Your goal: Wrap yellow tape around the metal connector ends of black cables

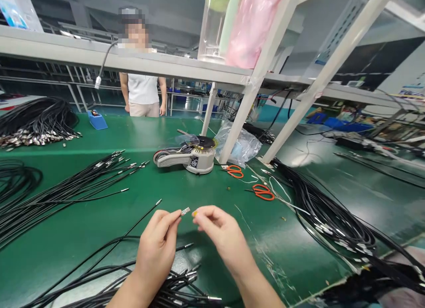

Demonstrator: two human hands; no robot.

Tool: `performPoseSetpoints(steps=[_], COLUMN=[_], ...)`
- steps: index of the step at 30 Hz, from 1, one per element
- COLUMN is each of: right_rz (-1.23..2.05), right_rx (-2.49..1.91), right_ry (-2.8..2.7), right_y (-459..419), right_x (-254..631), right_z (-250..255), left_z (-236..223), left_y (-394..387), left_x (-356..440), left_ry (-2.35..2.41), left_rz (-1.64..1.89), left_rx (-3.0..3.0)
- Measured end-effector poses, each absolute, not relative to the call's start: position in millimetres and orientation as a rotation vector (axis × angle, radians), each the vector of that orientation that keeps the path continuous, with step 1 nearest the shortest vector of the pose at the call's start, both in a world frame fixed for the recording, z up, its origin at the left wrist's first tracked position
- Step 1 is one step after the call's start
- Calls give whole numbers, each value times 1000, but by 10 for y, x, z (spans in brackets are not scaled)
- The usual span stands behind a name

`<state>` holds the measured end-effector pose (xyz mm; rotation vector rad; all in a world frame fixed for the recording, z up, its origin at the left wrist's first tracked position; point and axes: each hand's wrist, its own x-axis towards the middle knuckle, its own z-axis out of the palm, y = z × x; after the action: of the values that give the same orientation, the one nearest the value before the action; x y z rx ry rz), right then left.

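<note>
My left hand (157, 237) pinches a small silver cable connector (185, 211) between thumb and fingers, its metal end pointing right. Just to the right, my right hand (221, 230) is closed in a pinch on a small piece of yellow tape (195, 213). A narrow gap separates the tape from the connector. Below and around my left hand lie black cables (109, 277) with silver tips, some hidden by my wrist. Beyond both hands stands a grey tape dispenser (199, 159) with a round black top.
Two orange-handled scissors (263, 192) lie right of the dispenser. Bundles of black cables (66, 188) cover the left, and another bundle (318, 202) lies right. White posts (245, 104) rise from the green table (195, 190) to a shelf. A person (144, 89) stands beyond it.
</note>
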<state>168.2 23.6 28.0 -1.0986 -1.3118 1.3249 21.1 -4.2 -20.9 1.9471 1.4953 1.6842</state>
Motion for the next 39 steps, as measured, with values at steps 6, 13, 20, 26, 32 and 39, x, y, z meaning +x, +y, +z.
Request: performPoseSetpoints(steps=[6, 13, 20, 26, 32, 39], right_rz=[1359, 1360, 1332, 1329, 1326, 1352], right_rx=[-1061, -1088, -1093, -1090, -1105, -1099], right_ry=[-1234, -1156, -1142, -1127, -1144, -1143], right_y=[-26, -32, -34, -30, -28, -21], right_x=[1498, 1430, 1386, 1371, 1381, 1373], right_z=[166, 190, 207, 221, 216, 197], left_z=[-142, -90, -96, -115, -82, -154], left_y=[-119, -155, -160, -170, -177, -150], left_x=[256, 241, 213, 200, 208, 194], left_ry=[1489, 1432, 1343, 1375, 1379, 1406], left_rz=[1723, 1773, 1821, 1770, 1780, 1730], left_rx=[1987, 2051, 2161, 2189, 2212, 2291])
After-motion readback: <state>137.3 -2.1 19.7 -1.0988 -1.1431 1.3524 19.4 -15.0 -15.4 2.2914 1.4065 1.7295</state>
